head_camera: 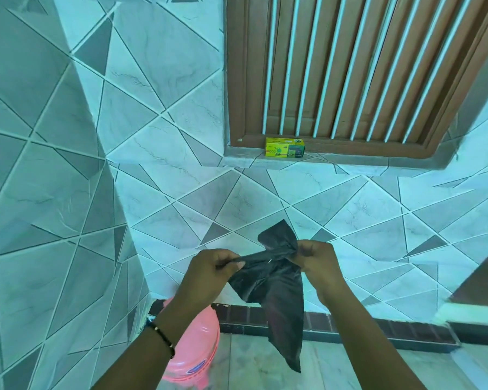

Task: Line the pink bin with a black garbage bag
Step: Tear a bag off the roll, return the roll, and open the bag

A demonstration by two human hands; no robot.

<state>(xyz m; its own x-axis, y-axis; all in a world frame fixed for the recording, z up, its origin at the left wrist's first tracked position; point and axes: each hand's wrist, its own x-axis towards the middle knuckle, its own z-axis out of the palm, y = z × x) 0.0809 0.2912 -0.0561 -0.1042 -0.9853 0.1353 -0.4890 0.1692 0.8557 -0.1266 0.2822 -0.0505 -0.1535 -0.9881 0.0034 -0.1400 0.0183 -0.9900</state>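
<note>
A black garbage bag (276, 294), still folded and crumpled, hangs in front of the tiled wall. My left hand (209, 273) pinches its top edge on the left, and my right hand (314, 257) grips the bunched top on the right, so a strip of plastic is stretched between them. One flap sticks up above my right hand; the rest dangles down. The pink bin (200, 347) stands on the floor in the corner below, largely hidden behind my left forearm.
A yellow-green box of bin bags (284, 147) sits on the window sill (335, 161) under a brown louvred window. Tiled walls close in on the left and ahead. A dark tile skirting (364, 327) runs along the floor.
</note>
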